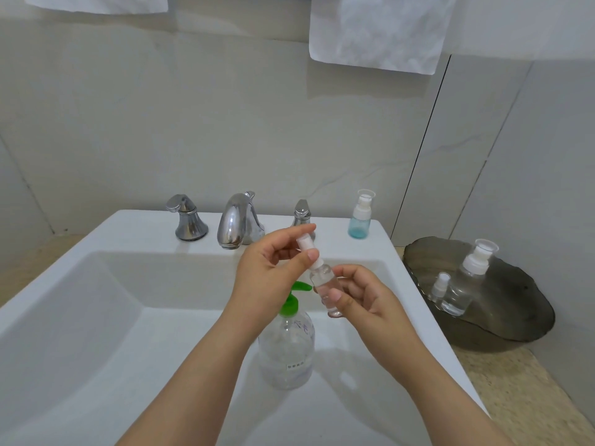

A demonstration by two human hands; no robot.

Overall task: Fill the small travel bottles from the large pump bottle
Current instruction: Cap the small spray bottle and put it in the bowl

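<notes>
The left grip (pixel 270 262) pinches the white cap (pixel 305 244) of a small bottle (pixel 323 281) between thumb and fingers. The right grip (pixel 363 297) holds its clear body, tilted, at centre frame just above the pump bottle (pixel 286 349), which stands in the sink (pixel 80 300) at lower centre. The step looks like twisting the cap (off or on, I cannot tell, and the fill level is unclear). The next move probably calls for holding the body steady and turning only the cap, neck kept over the sink. A blue bottle (pixel 360 220) stands right of centre, by the taps.
</notes>
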